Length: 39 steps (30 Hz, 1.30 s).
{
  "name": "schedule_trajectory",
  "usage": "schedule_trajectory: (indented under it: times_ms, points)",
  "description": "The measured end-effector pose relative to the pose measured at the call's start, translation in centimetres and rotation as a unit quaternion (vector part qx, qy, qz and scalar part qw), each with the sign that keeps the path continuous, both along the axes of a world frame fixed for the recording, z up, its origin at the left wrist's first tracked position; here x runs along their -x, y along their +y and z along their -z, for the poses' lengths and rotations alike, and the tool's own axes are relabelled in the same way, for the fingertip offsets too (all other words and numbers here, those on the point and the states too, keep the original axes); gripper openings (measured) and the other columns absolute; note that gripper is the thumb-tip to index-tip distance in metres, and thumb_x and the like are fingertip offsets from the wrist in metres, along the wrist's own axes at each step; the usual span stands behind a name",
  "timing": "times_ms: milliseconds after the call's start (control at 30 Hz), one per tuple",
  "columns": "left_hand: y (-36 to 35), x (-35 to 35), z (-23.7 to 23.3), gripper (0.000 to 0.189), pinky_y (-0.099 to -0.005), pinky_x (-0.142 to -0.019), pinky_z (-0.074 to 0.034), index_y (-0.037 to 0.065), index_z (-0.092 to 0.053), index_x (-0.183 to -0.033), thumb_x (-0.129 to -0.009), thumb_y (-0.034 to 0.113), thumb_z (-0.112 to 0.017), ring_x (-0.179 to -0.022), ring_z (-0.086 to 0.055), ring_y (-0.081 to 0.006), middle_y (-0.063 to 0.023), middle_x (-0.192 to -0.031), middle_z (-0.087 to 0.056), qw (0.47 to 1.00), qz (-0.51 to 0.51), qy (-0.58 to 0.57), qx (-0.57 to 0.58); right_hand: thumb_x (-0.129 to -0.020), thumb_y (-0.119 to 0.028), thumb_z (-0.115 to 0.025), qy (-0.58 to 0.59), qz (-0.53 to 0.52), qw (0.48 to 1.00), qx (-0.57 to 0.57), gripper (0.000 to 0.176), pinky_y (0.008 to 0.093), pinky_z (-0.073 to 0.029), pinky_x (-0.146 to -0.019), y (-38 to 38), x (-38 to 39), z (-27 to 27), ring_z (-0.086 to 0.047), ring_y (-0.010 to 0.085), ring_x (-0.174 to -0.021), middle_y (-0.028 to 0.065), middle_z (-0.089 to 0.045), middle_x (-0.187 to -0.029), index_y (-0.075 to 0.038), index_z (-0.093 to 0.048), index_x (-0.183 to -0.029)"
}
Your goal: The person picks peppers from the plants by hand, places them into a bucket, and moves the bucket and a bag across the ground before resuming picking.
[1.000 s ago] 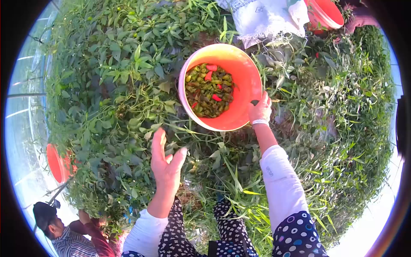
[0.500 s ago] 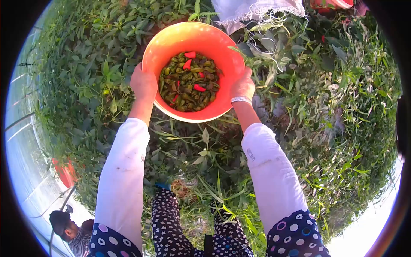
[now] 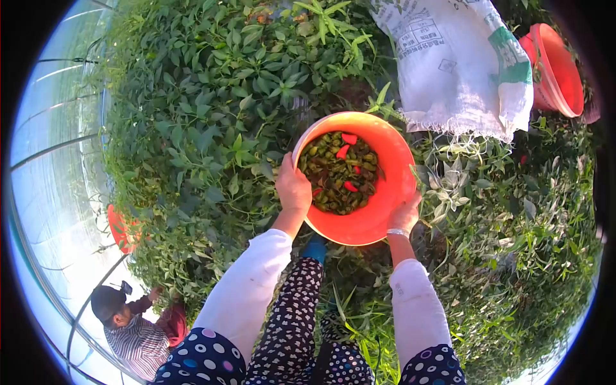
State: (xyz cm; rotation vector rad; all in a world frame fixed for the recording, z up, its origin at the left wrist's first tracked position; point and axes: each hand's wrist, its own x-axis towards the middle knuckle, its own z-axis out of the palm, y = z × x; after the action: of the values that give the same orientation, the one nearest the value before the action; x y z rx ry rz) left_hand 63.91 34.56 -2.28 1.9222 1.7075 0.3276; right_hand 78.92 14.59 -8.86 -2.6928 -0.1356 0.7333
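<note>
Both hands grip an orange bucket (image 3: 384, 208) held just beyond the knees among leafy pepper plants (image 3: 212, 115): the left hand (image 3: 293, 189) is closed over its left rim, and the right hand (image 3: 404, 215) is curled around its near right edge. Green and red peppers (image 3: 337, 173) lie inside. Far right, a white sack (image 3: 455, 64) carries black print too small to read, beside a second bucket (image 3: 559, 70)

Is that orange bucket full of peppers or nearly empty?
Partly filled: the orange bucket shows peppers covering its bottom, with bare wall above them up to the rim.
</note>
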Motion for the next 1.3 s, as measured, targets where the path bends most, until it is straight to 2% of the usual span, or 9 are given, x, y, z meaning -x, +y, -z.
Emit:
schedule_trajectory:
  times_ms: [333,433,633,667,900,967,1133,1233,1300]
  points:
    - [-0.2,-2.3,-1.2,0.045,-0.0433,-0.079,-0.044,0.003,-0.041,-0.122,-0.079,-0.003,-0.047,-0.096,-0.052,-0.0391,-0.0207,-0.107,-0.052,0.998,0.032,-0.034,0.051,-0.078,-0.005,-0.054,0.054,-0.019,0.997,0.060,0.060,0.0336,-0.045,-0.083,-0.5,-2.0,-0.6,-0.051,0.0320,-0.106,0.0240,-0.042,-0.123,0.001,-0.024,-0.130]
    - [-0.3,-3.9,-1.8,0.048,-0.0438,-0.080,-0.043,0.002,-0.038,-0.124,-0.077,-0.004,-0.048,-0.097,-0.052,-0.0398,-0.0219,-0.109,-0.051,0.998,0.041,0.030,0.040,-0.082,-0.018,-0.050,0.011,-0.102,0.982,0.160,0.033,0.0306,-0.049,-0.072,-0.6,-3.1,-0.1,-0.060,0.0275,-0.086,0.0159,-0.055,-0.103,0.002,-0.050,-0.108]
    - [-0.5,-6.4,-2.0,0.050,-0.0436,-0.082,-0.043,0.003,-0.038,-0.125,-0.077,-0.005,-0.048,-0.098,-0.051,-0.0394,-0.0214,-0.110,-0.050,0.998,0.030,0.039,0.047,-0.081,-0.016,-0.051,-0.009,-0.196,0.953,0.232,0.015,0.0357,-0.051,-0.063,-0.6,-4.4,0.0,-0.063,0.0291,-0.073,0.0113,-0.061,-0.082,-0.004,-0.059,-0.086]
    - [-0.4,-6.4,-2.2,0.049,-0.0435,-0.082,-0.043,0.004,-0.039,-0.125,-0.077,-0.005,-0.047,-0.099,-0.051,-0.0388,-0.0207,-0.110,-0.051,0.997,0.028,0.038,0.054,-0.080,-0.015,-0.053,0.020,-0.095,0.977,0.191,0.013,0.0363,-0.051,-0.064,-0.3,-4.6,-0.2,-0.063,0.0300,-0.075,0.0139,-0.062,-0.080,-0.004,-0.057,-0.085]
    - [-0.3,-5.9,-2.0,0.044,-0.0451,-0.080,-0.043,0.006,-0.042,-0.121,-0.078,-0.004,-0.043,-0.095,-0.052,-0.0404,-0.0214,-0.106,-0.052,0.999,0.038,0.003,0.037,-0.081,-0.018,-0.053,0.102,-0.087,0.966,0.222,0.026,0.0407,-0.052,-0.066,-0.1,-4.4,0.1,-0.062,0.0326,-0.083,0.0182,-0.062,-0.088,0.000,-0.052,-0.099]
    - [0.0,-6.7,-2.4,0.045,-0.0441,-0.080,-0.043,0.006,-0.042,-0.121,-0.077,-0.004,-0.043,-0.096,-0.052,-0.0403,-0.0215,-0.107,-0.051,0.997,0.019,0.053,0.060,-0.082,-0.020,-0.052,-0.005,-0.272,0.927,0.258,0.031,0.0413,-0.051,-0.070,-4.4,-2.7,7.3,-0.061,0.0343,-0.088,0.0213,-0.059,-0.101,-0.002,-0.052,-0.107]
    - [2.7,-4.1,0.1,0.045,-0.0407,-0.082,-0.043,0.009,-0.045,-0.119,-0.075,0.000,-0.048,-0.100,-0.053,-0.0362,-0.0178,-0.105,-0.057,0.991,0.003,0.069,0.113,-0.078,-0.020,-0.055,0.135,-0.222,0.965,0.027,0.027,0.0419,-0.049,-0.074,2.3,-9.2,-5.7,-0.060,0.0360,-0.083,0.0186,-0.061,-0.092,-0.004,-0.058,-0.100]
    - [3.4,-1.0,-1.6,0.044,-0.0413,-0.083,-0.043,0.011,-0.046,-0.116,-0.074,0.002,-0.051,-0.101,-0.054,-0.0358,-0.0179,-0.110,-0.056,0.979,0.026,0.018,0.204,-0.072,-0.011,-0.062,-0.008,-0.142,0.971,-0.191,0.032,0.0416,-0.046,-0.077,6.0,-13.5,-18.0,-0.058,0.0371,-0.083,0.0179,-0.060,-0.090,-0.004,-0.058,-0.103]
    - [2.0,-1.5,-3.9,0.041,-0.0424,-0.081,-0.044,0.010,-0.046,-0.113,-0.073,0.004,-0.053,-0.099,-0.054,-0.0368,-0.0177,-0.108,-0.057,0.964,0.096,0.088,0.231,-0.067,-0.007,-0.067,-0.262,-0.108,0.938,-0.202,0.055,0.0405,-0.040,-0.090,7.7,-17.7,-23.4,-0.049,0.0341,-0.106,0.0174,-0.053,-0.113,-0.004,-0.048,-0.118]
